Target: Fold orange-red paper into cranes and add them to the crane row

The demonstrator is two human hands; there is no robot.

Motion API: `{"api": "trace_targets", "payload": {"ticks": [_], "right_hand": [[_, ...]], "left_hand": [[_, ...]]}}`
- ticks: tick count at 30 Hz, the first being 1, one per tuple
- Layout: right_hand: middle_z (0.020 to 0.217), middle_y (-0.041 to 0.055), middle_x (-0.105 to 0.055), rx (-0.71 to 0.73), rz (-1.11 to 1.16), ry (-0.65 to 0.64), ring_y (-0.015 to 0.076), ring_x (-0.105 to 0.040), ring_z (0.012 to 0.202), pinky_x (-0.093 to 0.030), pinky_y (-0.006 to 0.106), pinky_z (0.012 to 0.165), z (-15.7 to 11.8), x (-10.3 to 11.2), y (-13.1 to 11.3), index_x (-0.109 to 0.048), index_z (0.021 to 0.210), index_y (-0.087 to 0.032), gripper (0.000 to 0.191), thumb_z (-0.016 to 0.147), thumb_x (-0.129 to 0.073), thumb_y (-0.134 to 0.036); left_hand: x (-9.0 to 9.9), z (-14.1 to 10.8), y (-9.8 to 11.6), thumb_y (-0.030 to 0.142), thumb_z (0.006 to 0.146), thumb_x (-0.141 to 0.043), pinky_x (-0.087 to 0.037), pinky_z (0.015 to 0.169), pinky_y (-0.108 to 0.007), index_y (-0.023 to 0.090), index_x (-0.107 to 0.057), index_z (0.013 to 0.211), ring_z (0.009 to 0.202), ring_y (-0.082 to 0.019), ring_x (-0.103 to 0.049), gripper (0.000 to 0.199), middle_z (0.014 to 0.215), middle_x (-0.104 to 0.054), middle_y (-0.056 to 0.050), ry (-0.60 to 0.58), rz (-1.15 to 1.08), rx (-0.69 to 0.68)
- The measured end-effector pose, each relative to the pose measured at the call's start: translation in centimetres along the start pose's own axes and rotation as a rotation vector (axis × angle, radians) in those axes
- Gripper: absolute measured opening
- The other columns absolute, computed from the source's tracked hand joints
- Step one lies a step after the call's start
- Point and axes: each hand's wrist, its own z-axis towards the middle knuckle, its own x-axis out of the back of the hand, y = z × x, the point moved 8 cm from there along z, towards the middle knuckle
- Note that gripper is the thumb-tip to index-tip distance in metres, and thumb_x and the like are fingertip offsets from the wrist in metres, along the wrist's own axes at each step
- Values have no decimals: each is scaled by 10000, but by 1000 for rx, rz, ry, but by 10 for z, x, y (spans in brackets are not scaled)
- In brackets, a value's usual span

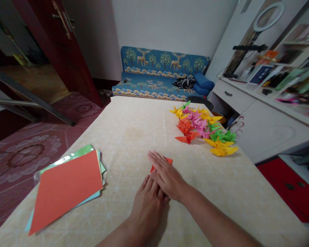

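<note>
A small folded piece of red origami paper (pixel 169 160) lies on the table, mostly covered by my hands. My right hand (pixel 167 175) rests flat across it with its fingers stretched out toward the upper left. Just below, my left hand (pixel 149 199) lies palm down, its fingers touching the near side of the paper and partly tucked under my right hand. To the right and farther back sits a group of folded paper cranes in red (pixel 186 137), pink (pixel 199 123), yellow (pixel 222 149) and green (pixel 225 136).
A stack of coloured paper sheets (pixel 69 183), red on top, lies at the table's left beside a clear wrapper. A patterned blue sofa (pixel 154 82) stands beyond the table (pixel 123 144). White cabinets (pixel 270 127) line the right; a dark red door (pixel 64 51) stands at left.
</note>
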Motion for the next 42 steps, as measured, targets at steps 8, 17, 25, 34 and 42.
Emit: {"api": "trace_targets", "payload": {"ticks": [8, 17, 25, 34, 42], "right_hand": [[1575, 89, -90, -76, -58, -164, 274, -34, 1451, -92, 528, 1152, 30, -17, 18, -132, 1509, -180, 747, 922, -247, -628], [1569, 151, -124, -362, -178, -5, 339, -48, 1441, -52, 565, 1119, 73, -18, 63, -198, 1497, -160, 894, 832, -291, -750], [1450, 195, -401, -372, -144, 142, 266, -326, 1354, -89, 484, 1131, 97, 3, 88, -288, 1436, -86, 710, 922, -371, -568], [1534, 91, -285, -248, -35, 128, 201, -156, 1437, -77, 446, 1157, 54, 14, 42, -255, 1466, -165, 547, 966, -320, -377], [1570, 149, -122, -337, -214, -36, 318, -41, 1444, -23, 550, 1124, 37, -15, 46, -191, 1496, -164, 814, 873, -379, -651]], "left_hand": [[10, -3, -2, 323, 869, -509, -439, 997, -467, 147, -567, 1268, 1214, -308, -532, 440, 1323, -573, -143, 33, -13, 72], [14, -3, -11, 332, 868, -509, -464, 978, -421, 160, -509, 1328, 1192, -272, -554, 491, 1358, -548, -113, 41, -63, 124], [21, -7, -26, 166, 870, -467, -513, 933, -425, 131, -599, 1218, 1076, -267, -611, 374, 1218, -643, -131, 90, -164, 189], [22, -5, -30, 160, 857, -486, -511, 920, -432, 118, -593, 1225, 1072, -274, -579, 386, 1205, -628, -139, 94, -218, 218], [25, -7, -32, 160, 848, -499, -497, 904, -436, 116, -604, 1206, 1051, -280, -574, 376, 1148, -645, -145, 118, -230, 241]]}}
